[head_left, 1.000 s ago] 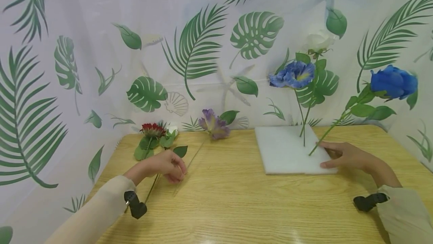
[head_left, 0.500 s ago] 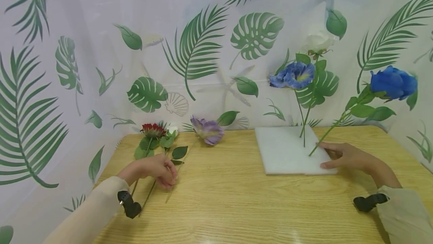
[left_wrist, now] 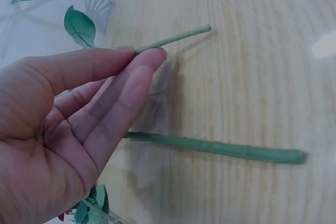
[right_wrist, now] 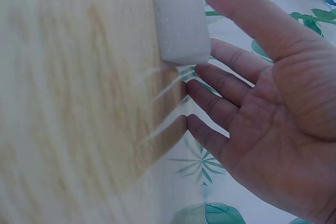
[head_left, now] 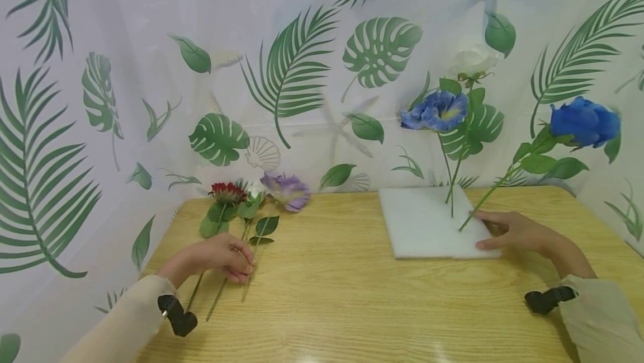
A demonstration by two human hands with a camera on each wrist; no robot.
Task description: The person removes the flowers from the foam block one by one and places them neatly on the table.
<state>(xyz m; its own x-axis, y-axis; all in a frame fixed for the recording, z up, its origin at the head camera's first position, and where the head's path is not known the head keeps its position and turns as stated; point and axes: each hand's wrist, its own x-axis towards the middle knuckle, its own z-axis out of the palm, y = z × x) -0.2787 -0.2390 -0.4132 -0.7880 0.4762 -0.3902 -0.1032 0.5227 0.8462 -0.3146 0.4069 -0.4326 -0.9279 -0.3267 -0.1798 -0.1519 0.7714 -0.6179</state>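
My left hand (head_left: 216,257) pinches the thin stem (left_wrist: 178,38) of a purple flower (head_left: 287,189) between thumb and fingertips, its cut end sticking out past them. The flower head is at the table's back edge, beside a red flower (head_left: 227,193) and a partly hidden white one (head_left: 255,191). A thicker green stem (left_wrist: 220,148) lies under that hand. On the right, my right hand (head_left: 523,231) rests at the side of a white foam board (head_left: 422,229), fingers extended along its edge. A ruffled blue flower (head_left: 436,111), a white rose (head_left: 474,62) and a leaning blue rose (head_left: 586,122) stand in the board.
The wooden table (head_left: 332,296) stretches between the two hands. Behind it hangs a white curtain (head_left: 302,78) printed with green leaves. The blue rose reaches out over my right hand.
My left hand has moved left and toward me, drawing the purple flower with it, so its head is now close to the red and white flowers. The right hand and board stay put.
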